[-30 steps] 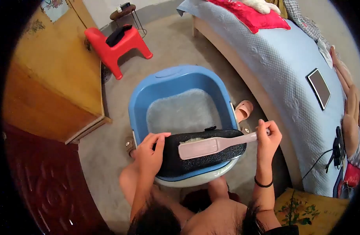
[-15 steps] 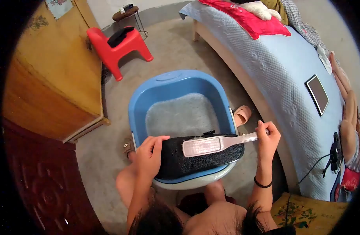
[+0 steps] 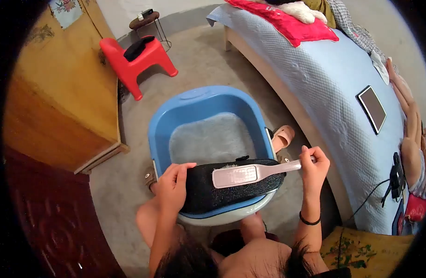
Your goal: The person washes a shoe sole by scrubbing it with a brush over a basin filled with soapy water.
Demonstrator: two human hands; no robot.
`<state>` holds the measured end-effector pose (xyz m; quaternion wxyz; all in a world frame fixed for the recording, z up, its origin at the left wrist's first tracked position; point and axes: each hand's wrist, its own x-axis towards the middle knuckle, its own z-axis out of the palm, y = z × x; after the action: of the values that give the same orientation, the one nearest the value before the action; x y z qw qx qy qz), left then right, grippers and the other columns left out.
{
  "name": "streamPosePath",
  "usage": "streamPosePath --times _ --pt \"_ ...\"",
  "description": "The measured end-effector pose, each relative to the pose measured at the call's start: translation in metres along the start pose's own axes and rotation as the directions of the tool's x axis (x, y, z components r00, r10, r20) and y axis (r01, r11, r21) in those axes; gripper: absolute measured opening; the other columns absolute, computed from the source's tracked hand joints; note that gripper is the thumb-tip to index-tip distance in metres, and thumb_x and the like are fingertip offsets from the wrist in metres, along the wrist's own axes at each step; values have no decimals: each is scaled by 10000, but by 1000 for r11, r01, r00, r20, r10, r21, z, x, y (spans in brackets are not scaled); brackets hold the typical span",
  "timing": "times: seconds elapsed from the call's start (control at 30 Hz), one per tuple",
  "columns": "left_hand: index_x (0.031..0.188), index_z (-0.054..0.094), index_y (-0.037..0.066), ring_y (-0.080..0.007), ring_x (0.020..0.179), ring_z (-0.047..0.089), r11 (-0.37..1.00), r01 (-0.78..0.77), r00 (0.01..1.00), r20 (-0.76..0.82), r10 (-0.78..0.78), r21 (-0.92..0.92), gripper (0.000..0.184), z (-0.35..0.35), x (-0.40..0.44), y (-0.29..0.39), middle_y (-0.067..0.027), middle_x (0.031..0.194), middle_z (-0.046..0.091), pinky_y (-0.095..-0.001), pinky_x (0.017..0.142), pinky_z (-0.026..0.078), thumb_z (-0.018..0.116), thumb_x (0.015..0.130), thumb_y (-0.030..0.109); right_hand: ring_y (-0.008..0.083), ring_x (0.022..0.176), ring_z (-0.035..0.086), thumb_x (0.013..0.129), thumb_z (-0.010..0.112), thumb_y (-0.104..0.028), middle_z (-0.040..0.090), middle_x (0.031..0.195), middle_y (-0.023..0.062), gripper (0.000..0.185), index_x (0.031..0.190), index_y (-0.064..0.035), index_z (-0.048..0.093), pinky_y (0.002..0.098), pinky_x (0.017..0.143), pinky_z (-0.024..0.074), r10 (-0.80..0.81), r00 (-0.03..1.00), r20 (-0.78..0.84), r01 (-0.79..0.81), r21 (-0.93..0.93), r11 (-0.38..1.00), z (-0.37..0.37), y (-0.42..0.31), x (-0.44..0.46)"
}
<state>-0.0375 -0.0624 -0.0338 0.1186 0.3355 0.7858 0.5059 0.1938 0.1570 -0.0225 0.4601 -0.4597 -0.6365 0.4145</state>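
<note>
A black, oblong, fuzzy fabric piece (image 3: 203, 197), its exact kind unclear, lies across the near rim of the blue basin (image 3: 158, 116). My left hand (image 3: 172, 186) grips its left end, thumb on top and fingers curled at the edge. My right hand (image 3: 314, 163) is closed around the end of a long-handled scrub brush (image 3: 236, 176). The brush head rests on the black piece, bristles down and mostly hidden, with a little showing at its far edge. Greyish, cloudy water (image 3: 213, 139) fills the basin's bottom.
A bed (image 3: 310, 88) with a tablet (image 3: 373, 109) and another person's legs (image 3: 411, 120) stands on the right. At far left are a red plastic chair (image 3: 150, 60) holding a black item and a wooden cabinet (image 3: 64, 92). A pink clog (image 3: 283, 138) shows beside the basin.
The whole view has shifted slightly. Both hands keep their grips, and the brush stays on the black piece with hardly any movement along it.
</note>
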Motion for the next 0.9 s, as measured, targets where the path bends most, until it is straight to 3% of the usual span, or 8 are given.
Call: streamPosePath --times 0.23,0.33,0.47,0.6,0.7,0.8,0.83,0.9 --pt "967 711 47 -173 749 592 999 10 1000 19 -10 -32 262 0 2 -2 -73 806 632 -259 690 450 483 965 174 194 630 442 752 729 -180 582 594 42 194 651 -48 628 329 688 348 -128 983 128 158 -263 952 32 0 -44" --pt "950 705 13 -153 778 578 998 52 998 27 -51 -19 282 1 2 4 -62 828 637 -262 724 441 470 971 167 188 637 450 750 734 -191 590 600 36 198 650 -55 631 333 690 349 -50 993 106 73 -231 970 17 -1 -24" --pt "978 710 47 -185 734 592 995 43 999 12 -44 93 254 -1 0 6 -80 791 622 -262 663 441 495 959 182 28 501 446 817 680 -107 553 535 -3 210 661 8 599 212 451 315 -80 997 -11 79 -86 993 -3 -1 2" --pt "965 709 46 -176 716 586 996 -92 996 -9 92 15 256 2 2 -7 -77 788 623 -257 671 444 489 960 177 76 545 458 787 708 -138 556 556 32 210 650 -18 604 258 538 355 -27 996 86 36 -109 993 15 5 -24" --pt "955 708 40 -169 727 591 999 -21 1000 11 21 -43 254 2 2 -8 -77 796 630 -257 683 450 491 958 172 201 608 441 744 737 -192 568 582 29 200 629 -78 620 328 687 322 -163 980 116 187 -247 951 32 2 -42" --pt "951 708 35 -164 743 600 1000 2 1000 10 -2 -13 257 2 2 -1 -78 805 637 -262 693 456 491 958 173 192 602 451 745 735 -195 573 585 32 201 628 -79 619 324 682 329 -206 973 104 229 -307 924 25 -3 -31" --pt "952 709 39 -166 742 600 1000 5 1000 12 -5 3 258 2 2 1 -77 805 636 -263 690 455 490 959 175 208 614 452 740 738 -195 563 585 41 202 625 -80 617 339 694 330 -83 992 93 106 -273 956 18 -1 -23" --pt "954 710 47 -168 742 602 999 16 1000 10 -16 35 258 1 2 5 -74 803 634 -263 683 455 487 960 178 100 542 455 784 716 -157 543 542 2 227 634 -22 610 277 567 352 -67 997 42 74 -182 981 9 0 -9"
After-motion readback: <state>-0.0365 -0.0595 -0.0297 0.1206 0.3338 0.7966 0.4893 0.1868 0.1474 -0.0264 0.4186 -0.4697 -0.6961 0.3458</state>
